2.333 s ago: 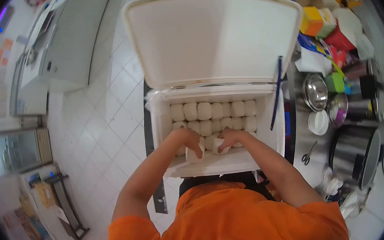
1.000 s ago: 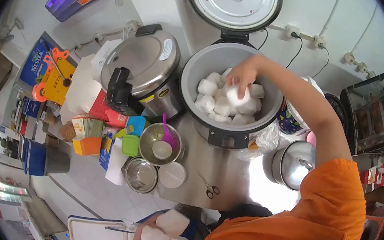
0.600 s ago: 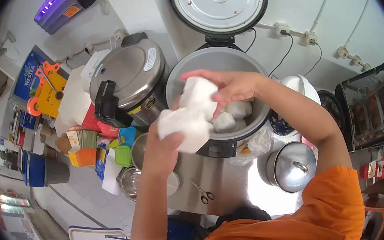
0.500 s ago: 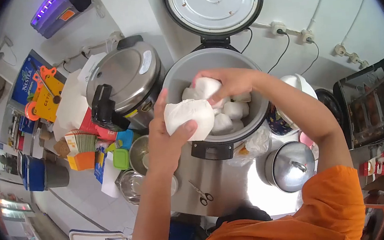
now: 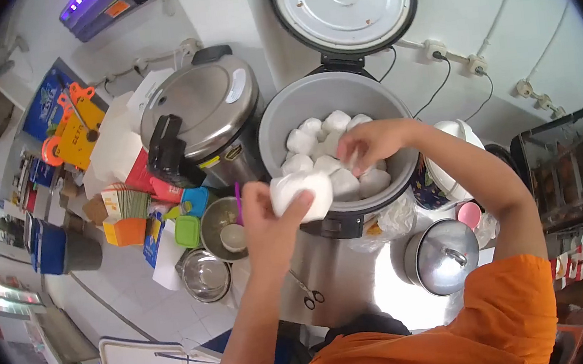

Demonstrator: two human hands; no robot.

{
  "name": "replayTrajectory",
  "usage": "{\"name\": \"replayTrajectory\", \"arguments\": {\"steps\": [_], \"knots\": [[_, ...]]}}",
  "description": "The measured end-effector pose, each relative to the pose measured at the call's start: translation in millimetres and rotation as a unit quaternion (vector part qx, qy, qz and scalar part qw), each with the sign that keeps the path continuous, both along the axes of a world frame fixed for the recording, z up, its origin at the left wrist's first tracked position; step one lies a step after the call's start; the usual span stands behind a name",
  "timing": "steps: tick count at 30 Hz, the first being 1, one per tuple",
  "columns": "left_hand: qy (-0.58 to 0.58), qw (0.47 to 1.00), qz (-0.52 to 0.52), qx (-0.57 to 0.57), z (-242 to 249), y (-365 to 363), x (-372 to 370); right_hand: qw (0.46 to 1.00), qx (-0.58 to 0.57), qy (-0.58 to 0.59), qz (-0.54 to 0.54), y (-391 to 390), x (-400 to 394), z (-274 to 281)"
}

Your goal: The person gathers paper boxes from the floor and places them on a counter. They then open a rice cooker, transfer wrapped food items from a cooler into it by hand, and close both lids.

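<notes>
My left hand (image 5: 274,216) grips a white paper-wrapped bundle (image 5: 301,194), thumb across its front, just outside the near rim of a grey-lined cooker pot (image 5: 275,123). Inside the pot lie several similar white bundles (image 5: 337,121), piled together. My right hand (image 5: 373,143) reaches into the pot from the right. Its fingers are curled and pinched on a white bundle among the others, mostly hidden by the hand. What is wrapped inside the bundles does not show.
The pot's lid (image 5: 344,6) stands raised behind it. A closed steel cooker (image 5: 202,106) is to the left. Metal bowls (image 5: 205,276), scissors (image 5: 309,295) and a lidded aluminium pot (image 5: 445,258) stand on the steel counter (image 5: 344,276). Cords run along the wall.
My right hand has moved rightward and down among the bundles from beside my left hand. My left hand still holds its bundle, now slightly lower and more of the pile shows.
</notes>
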State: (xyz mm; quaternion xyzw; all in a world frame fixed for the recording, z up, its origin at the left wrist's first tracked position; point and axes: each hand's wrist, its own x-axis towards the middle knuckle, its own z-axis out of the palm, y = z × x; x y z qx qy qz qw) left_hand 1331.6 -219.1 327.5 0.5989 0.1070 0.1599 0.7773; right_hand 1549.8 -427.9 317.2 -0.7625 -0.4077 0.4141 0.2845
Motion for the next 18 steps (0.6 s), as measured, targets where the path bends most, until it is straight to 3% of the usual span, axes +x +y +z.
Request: {"name": "replayTrajectory", "arguments": {"steps": [1,2,3,4,5,6,7,8,9,11,13,16,17,18], "knots": [[0.010,0.999,0.014,0.038,-5,-3,3,1.000,-0.006,-0.002,0.009,5,-17,21],[-0.032,0.992,0.040,0.117,-9,-9,9,0.990,0.107,0.090,-0.026,10,-36,41],[0.000,0.989,0.027,0.142,7,-15,8,0.976,0.161,0.135,-0.048,13,-43,46],[-0.001,0.996,-0.023,0.085,9,-19,7,0.958,0.215,0.180,-0.065,16,-50,51],[-0.004,0.997,-0.071,0.029,12,-21,5,0.975,0.174,0.127,-0.056,18,-46,51],[-0.009,0.993,-0.064,0.096,23,-21,-7,0.988,0.131,0.074,-0.045,20,-40,51],[-0.010,0.994,-0.058,0.094,26,-17,-22,0.988,0.128,0.073,-0.040,21,-31,51],[-0.051,0.990,-0.067,0.114,26,-8,-42,0.998,0.022,-0.056,0.023,20,-16,50],[-0.091,0.984,-0.077,0.135,24,2,-63,0.976,-0.084,-0.184,0.083,17,-3,46],[-0.063,0.994,-0.052,0.072,4,21,-114,0.887,-0.283,-0.308,0.192,15,25,15],[-0.015,0.998,-0.010,0.053,-27,40,-177,0.789,-0.468,-0.307,0.254,26,15,2],[0.076,0.994,0.027,0.071,-67,64,-287,0.786,-0.367,-0.439,0.232,5,36,-63],[0.138,0.986,0.031,0.089,-78,62,-330,0.845,-0.342,-0.401,0.086,-6,51,-89],[0.144,0.981,0.084,0.104,-92,63,-366,0.865,-0.280,-0.397,0.122,-12,48,-87]]}}
